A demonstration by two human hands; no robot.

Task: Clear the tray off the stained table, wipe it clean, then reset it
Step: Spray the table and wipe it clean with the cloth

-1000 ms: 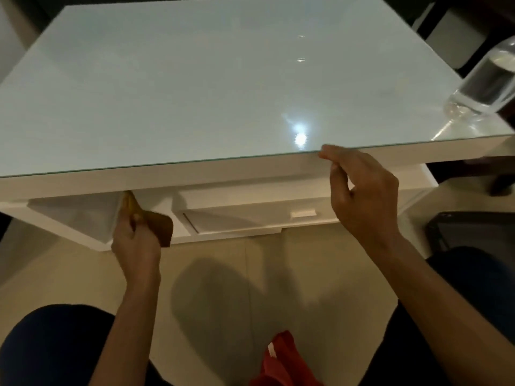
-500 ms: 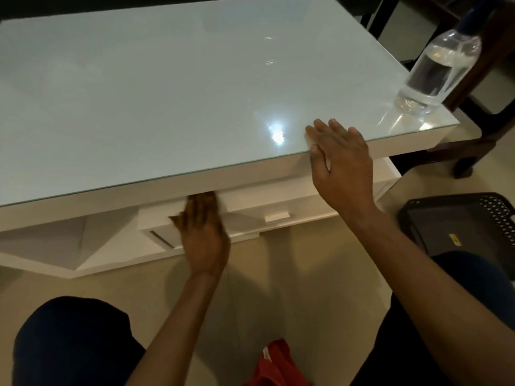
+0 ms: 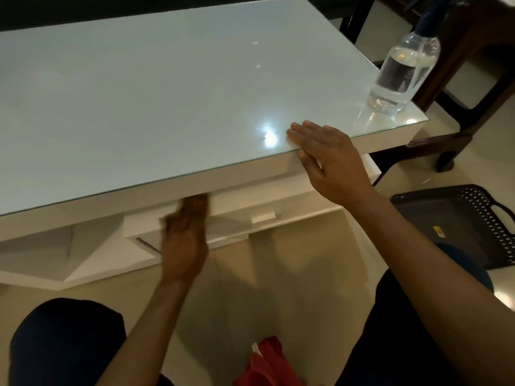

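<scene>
The white table with a glass top (image 3: 139, 93) fills the upper view. My right hand (image 3: 331, 160) rests flat on the table's front edge, fingers straight on the glass and thumb down the side. My left hand (image 3: 184, 240) is blurred with motion below the tabletop, its fingers stretched against the front of the white drawer (image 3: 278, 207); I see nothing held in it. A black perforated tray (image 3: 446, 227) lies on the floor at the right, beside my knee.
A clear spray bottle (image 3: 401, 76) with a dark blue head stands at the table's right front corner. A red cloth (image 3: 264, 363) lies between my knees. Dark wooden furniture (image 3: 473, 65) stands right of the table. The floor is beige tile.
My left hand held a brown thing under the table's left part, then moved right to the drawer front without it. My right hand flattened on the edge. The view shifted right.
</scene>
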